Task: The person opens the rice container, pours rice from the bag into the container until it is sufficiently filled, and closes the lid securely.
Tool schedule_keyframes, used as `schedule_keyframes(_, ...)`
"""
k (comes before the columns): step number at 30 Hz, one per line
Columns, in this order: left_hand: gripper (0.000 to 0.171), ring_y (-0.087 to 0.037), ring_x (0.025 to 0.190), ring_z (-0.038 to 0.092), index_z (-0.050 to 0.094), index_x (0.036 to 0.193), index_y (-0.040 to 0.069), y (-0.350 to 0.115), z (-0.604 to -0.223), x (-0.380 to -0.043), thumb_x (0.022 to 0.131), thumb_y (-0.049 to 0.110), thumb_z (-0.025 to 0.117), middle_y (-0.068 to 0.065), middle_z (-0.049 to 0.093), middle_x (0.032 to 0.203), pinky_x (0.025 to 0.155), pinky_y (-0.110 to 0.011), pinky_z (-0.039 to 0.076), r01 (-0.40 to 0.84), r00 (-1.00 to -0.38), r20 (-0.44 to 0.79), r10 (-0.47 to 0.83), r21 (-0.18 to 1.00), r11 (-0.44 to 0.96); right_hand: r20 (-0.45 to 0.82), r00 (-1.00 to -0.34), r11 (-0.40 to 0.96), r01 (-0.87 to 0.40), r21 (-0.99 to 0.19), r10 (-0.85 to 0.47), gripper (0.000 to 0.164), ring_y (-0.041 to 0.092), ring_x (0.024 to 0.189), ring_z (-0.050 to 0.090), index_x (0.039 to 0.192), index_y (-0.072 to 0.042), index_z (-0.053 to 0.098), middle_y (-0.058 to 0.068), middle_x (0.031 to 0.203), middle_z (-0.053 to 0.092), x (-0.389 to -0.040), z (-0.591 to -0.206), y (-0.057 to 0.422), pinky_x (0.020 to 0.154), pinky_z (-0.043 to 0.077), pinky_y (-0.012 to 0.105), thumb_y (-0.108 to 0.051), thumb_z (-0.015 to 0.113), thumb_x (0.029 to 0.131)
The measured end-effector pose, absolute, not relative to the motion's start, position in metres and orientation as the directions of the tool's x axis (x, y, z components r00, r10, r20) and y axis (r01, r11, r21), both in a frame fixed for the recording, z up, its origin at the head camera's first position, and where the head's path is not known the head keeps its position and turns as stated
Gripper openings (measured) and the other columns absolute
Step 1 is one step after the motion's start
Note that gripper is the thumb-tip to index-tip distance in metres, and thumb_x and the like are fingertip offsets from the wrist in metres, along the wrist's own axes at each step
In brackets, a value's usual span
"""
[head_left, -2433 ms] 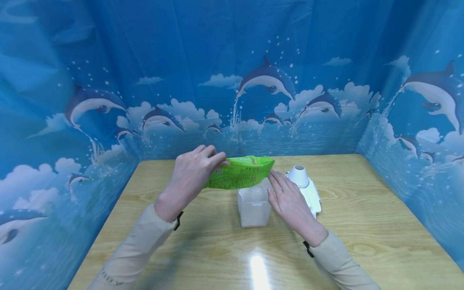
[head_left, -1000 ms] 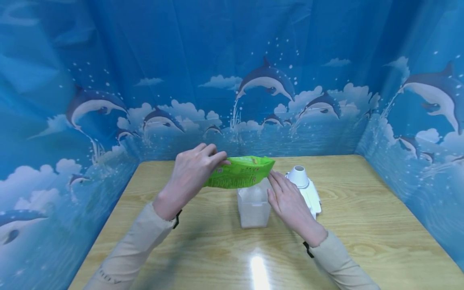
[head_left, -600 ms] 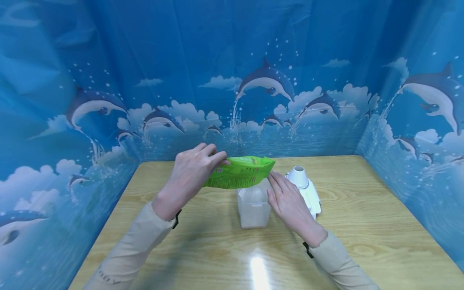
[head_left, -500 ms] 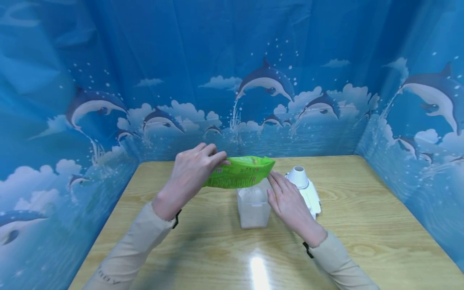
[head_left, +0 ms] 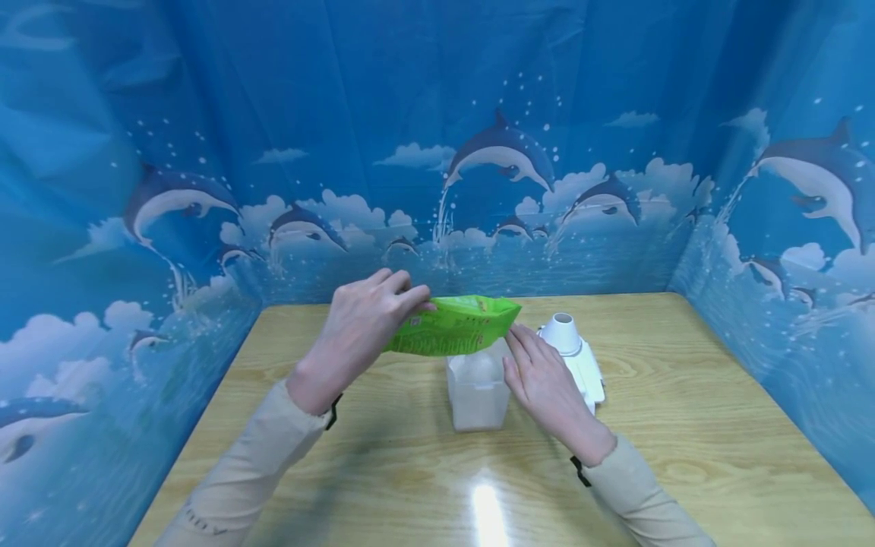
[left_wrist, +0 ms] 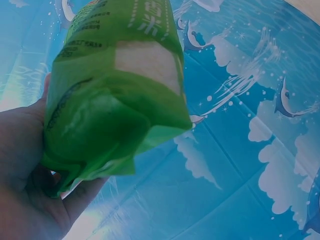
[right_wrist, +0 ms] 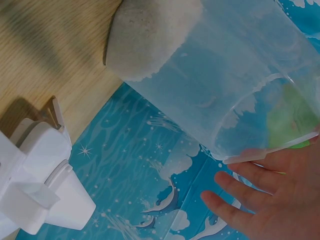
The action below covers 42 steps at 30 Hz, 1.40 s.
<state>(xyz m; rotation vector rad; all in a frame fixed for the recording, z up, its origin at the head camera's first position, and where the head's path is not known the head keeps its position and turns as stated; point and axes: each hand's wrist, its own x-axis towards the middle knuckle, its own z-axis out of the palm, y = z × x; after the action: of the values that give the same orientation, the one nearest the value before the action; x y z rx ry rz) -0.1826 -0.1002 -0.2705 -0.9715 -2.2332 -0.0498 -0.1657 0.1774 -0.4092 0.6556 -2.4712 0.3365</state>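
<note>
Across the bottom of my head view, two beige sleeves (head_left: 239, 471) reach forward over the wood-grained counter (head_left: 403, 490), each ending at a black strap (head_left: 581, 471); a bright reflection lies on the surface between them. Beyond the sleeves stands the clear container (head_left: 480, 406), upright, with a pale grainy mass (right_wrist: 150, 37) settled in its lower part, as my right wrist camera shows.

To one side of it I see the right hand (head_left: 547, 380): its fingers are extended and somewhat spread, the foremost touching the container's rim. Opposite, the left hand (head_left: 365, 315) is raised above the counter, its fingers curled and pinching the green bag (head_left: 454, 330). The bag lies on its side in the air, its free end above the container's mouth and near the right fingertips; a patch of its green shows beyond the container's translucent wall. My left wrist camera presents the other end, creased and gathered at the hand, with a pale panel (left_wrist: 149, 64) and white lettering.

Past the right hand rests a white appliance (head_left: 586, 372), bearing an open-topped cone (head_left: 562, 334) and partly hidden by that hand. Farthest from me, behind the counter, hangs a blue backdrop (head_left: 383, 99) printed with dolphins, clouds and waves.
</note>
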Motion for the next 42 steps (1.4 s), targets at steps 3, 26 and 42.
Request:
schedule_keyframes(3, 0.021, -0.013, 0.06, 0.045, 0.073, 0.095, 0.019, -0.1003, -0.2704, -0.1825, 0.101, 0.034, 0.059, 0.001, 0.059, 0.077, 0.044, -0.022, 0.031, 0.655, -0.479, 0.611, 0.63, -0.23, 0.72, 0.574, -0.726, 0.85, -0.519, -0.094, -0.38, 0.056, 0.042, 0.133, 0.05, 0.137, 0.011, 0.054, 0.027, 0.144, 0.052, -0.1661, -0.4097, 0.1772, 0.111, 0.043, 0.054, -0.031, 0.034, 0.107)
schedule_keyframes(26, 0.021, -0.013, 0.06, 0.046, 0.073, 0.097, 0.02, -0.1005, -0.268, -0.1827, 0.102, 0.035, 0.059, 0.002, 0.058, 0.077, 0.044, -0.022, 0.032, 0.661, -0.477, 0.592, 0.65, -0.246, 0.709, 0.58, -0.72, 0.846, -0.525, -0.094, -0.382, 0.055, 0.043, 0.132, 0.051, 0.137, 0.012, 0.054, 0.028, 0.143, 0.052, -0.1662, -0.4102, 0.1766, 0.11, 0.044, 0.055, -0.03, 0.035, 0.107)
schedule_keyframes(42, 0.019, -0.013, 0.06, 0.047, 0.074, 0.097, 0.02, -0.1005, -0.2658, -0.1841, 0.1, 0.034, 0.061, 0.002, 0.057, 0.075, 0.043, -0.022, 0.032, 0.659, -0.473, 0.592, 0.653, -0.253, 0.708, 0.58, -0.718, 0.845, -0.527, -0.091, -0.385, 0.056, 0.043, 0.133, 0.05, 0.137, 0.012, 0.053, 0.028, 0.144, 0.052, -0.1652, -0.4096, 0.1769, 0.111, 0.042, 0.055, -0.031, 0.034, 0.107)
